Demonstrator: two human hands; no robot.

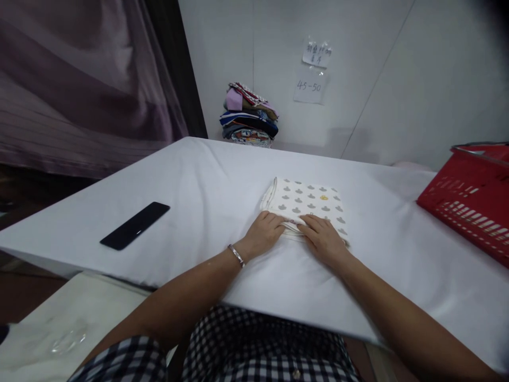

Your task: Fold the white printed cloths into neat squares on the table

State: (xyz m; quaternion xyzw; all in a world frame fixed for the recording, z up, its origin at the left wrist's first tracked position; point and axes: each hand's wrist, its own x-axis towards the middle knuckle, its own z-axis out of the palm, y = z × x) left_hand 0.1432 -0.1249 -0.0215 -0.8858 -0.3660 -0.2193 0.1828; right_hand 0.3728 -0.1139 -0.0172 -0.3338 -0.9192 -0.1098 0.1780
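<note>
Your black-and-white checked garment (270, 347) lies nearest the camera, below the near edge of a table (207, 185) spread with a white cover that shows soft creases. On this surface, close to the near edge and slightly right of centre, is a folded white cloth (304, 199) printed with grey motifs and one yellow motif. Your left hand (264, 233), with a bracelet (237, 255) at the wrist, and your right hand (323, 239) rest on its near edge, fingers slightly bent and close together; whether either pinches the fabric cannot be told. Well to the left lies a flat black slab (135, 225); at the right edge stands a red basket (473, 196) with slotted sides. By the table's far edge, a stack of folded fabrics (249, 118) rises before a pale panelled wall (369, 58), which bears two paper notes (310, 87), the lower reading "45-50". A mauve curtain (79, 79) hangs at left; below it, a pale lower surface (91, 313) adjoins your table.
</note>
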